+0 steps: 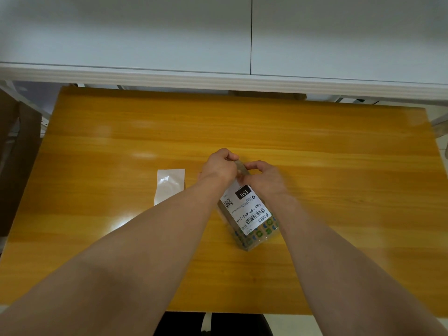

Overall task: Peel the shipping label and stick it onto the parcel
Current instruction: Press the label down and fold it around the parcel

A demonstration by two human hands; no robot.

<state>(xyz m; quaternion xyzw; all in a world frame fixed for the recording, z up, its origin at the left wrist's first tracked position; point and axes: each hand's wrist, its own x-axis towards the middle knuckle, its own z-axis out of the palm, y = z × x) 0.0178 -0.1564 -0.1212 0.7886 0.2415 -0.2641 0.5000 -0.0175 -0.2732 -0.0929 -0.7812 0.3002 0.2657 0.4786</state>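
A small brown parcel (257, 236) with green and blue printed marks lies on the wooden table (339, 166), tilted. A white shipping label (249, 212) with barcode, QR code and "15H" lies on its top face. My left hand (220, 166) and my right hand (264, 175) both rest at the parcel's far end, fingers curled and pressing on the label's far edge and the parcel's end. The far end of the parcel is hidden by my hands.
A glossy white backing sheet (169, 184) lies flat on the table left of the parcel, partly under my left forearm. A white shelf edge (218, 78) runs across behind the table. Brown cardboard (17, 154) stands at the left.
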